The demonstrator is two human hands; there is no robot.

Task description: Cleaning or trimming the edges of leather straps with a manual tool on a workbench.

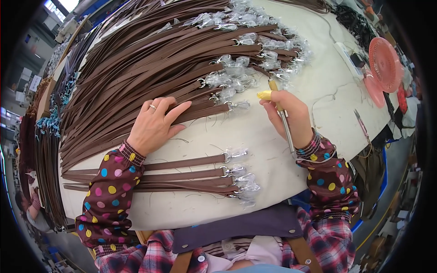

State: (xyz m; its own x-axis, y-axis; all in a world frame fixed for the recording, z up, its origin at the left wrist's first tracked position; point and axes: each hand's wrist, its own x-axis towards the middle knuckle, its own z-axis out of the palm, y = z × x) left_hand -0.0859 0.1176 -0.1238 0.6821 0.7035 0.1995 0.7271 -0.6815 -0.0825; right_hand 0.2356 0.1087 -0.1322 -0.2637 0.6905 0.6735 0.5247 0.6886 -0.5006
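My left hand [157, 122] lies with fingers spread on the near edge of a big pile of brown straps [150, 82]. Its fingertips rest on a strap that ends in a metal clasp [239, 105] under clear plastic. My right hand [290, 113] is closed round a slim pen-shaped tool [286, 125] resembling a soldering iron, with a thin cord at its lower end. The tool's tip points away from me, close to the wrapped clasps. Yellow wrapping [264, 94] covers one fingertip of that hand. Several separate straps [191, 175] lie nearer to me, their clasps also in plastic.
At the right stand a pink plastic basket [385, 63] and a white power strip [348, 59] with a black plug. Small thread snips [362, 123] lie near the table's right edge. Dark straps with blue ties [50, 127] hang at the left. Loose threads litter the pale tabletop [273, 177].
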